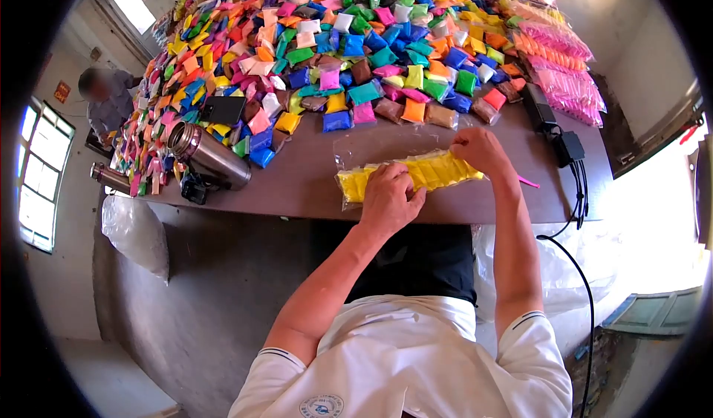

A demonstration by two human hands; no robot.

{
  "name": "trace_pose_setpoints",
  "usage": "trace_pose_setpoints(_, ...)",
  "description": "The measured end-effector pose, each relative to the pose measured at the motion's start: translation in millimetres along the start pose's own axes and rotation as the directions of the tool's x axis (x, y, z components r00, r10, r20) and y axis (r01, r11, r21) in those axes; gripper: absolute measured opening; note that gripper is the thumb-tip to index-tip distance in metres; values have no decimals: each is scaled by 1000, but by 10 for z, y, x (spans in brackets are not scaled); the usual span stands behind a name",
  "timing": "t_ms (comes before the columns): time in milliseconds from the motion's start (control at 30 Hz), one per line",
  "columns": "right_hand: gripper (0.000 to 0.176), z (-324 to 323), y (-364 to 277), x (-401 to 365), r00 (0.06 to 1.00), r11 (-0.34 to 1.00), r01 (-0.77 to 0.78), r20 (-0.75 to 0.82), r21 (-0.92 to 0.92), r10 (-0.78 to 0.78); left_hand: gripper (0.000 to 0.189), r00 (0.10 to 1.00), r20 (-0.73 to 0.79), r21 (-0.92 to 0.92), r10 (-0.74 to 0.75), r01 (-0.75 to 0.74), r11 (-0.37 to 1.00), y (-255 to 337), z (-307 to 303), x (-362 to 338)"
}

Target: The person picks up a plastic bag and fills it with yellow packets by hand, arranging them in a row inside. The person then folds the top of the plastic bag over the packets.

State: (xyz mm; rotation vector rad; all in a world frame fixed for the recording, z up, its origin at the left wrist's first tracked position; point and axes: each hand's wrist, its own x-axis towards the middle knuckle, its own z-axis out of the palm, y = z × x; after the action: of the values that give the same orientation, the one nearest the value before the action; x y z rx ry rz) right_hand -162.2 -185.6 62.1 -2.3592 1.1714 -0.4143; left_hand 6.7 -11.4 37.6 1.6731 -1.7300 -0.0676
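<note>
A long clear plastic bag with a row of yellow packets (434, 171) lies across the front of the table. My left hand (389, 200) rests over its left half, fingers bent and closed on the bag. At the bag's right end, my right hand (477, 151) is closed, with its fingertips pinching the plastic there. Loose clear film shows above the yellow row on the left. A thin pink strip (529, 183) lies just right of my right forearm.
A big heap of small coloured packets (364, 50) covers the table's far part. Filled pink and orange bags (561, 69) are stacked right. A steel flask (208, 154), a black phone (224, 109) and a black device with cables (568, 149) stand around. Another person (108, 99) is far left.
</note>
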Motion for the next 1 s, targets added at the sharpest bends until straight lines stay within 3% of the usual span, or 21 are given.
trace_pose_setpoints(133, 17, 3, -239, 157, 989, 991, 14, -144, -133, -34, 25, 1000, -5, 74, -2, 2, 997, 20, 33, 8)
trace_pose_setpoints(200, 21, -31, -442, 193, 939, 972, 232, -255, -27, -231, 25, 999, -34, 86, 7, -4, 996, 40, 40, 0)
trace_pose_setpoints(233, 21, 19, -474, 256, 939, 972, 233, -254, -26, -232, 24, 998, -61, 99, 19, -13, 995, 47, 42, -3)
trace_pose_setpoints(333, 30, 260, -510, 493, 912, 926, 376, -161, -39, -378, 23, 997, -73, 99, 16, -8, 995, 36, 73, -6)
trace_pose_setpoints(367, 30, 316, -516, 546, 911, 925, 378, -162, -38, -379, 23, 997, -73, 101, 15, -8, 995, 29, 73, -9)
trace_pose_setpoints(433, 31, 376, -560, 615, 945, 933, 327, 68, -148, -321, 24, 998, -53, 73, 18, -14, 997, 16, 65, -20)
trace_pose_setpoints(567, 21, 396, -537, 689, 939, 900, 327, 211, -290, -273, 25, 998, -55, 59, 15, -12, 998, 28, 61, -35)
trace_pose_setpoints(633, 15, 448, -430, 693, 853, 827, 492, -41, -271, -521, 24, 997, -70, 56, 22, -18, 998, 21, 78, -36)
trace_pose_setpoints(733, 14, 448, -418, 719, 922, 902, 386, 68, -195, -381, 24, 998, -55, 64, 12, -8, 998, 31, 62, -36)
trace_pose_setpoints(833, 16, 339, -527, 557, 954, 949, 300, 41, -96, -297, 25, 999, -46, 56, 1, 2, 998, 33, 58, -48)
trace_pose_setpoints(1000, 17, 135, -574, 403, 923, 920, 381, 89, -93, -373, 27, 999, -38, 84, 2, 1, 996, 46, 65, -53)
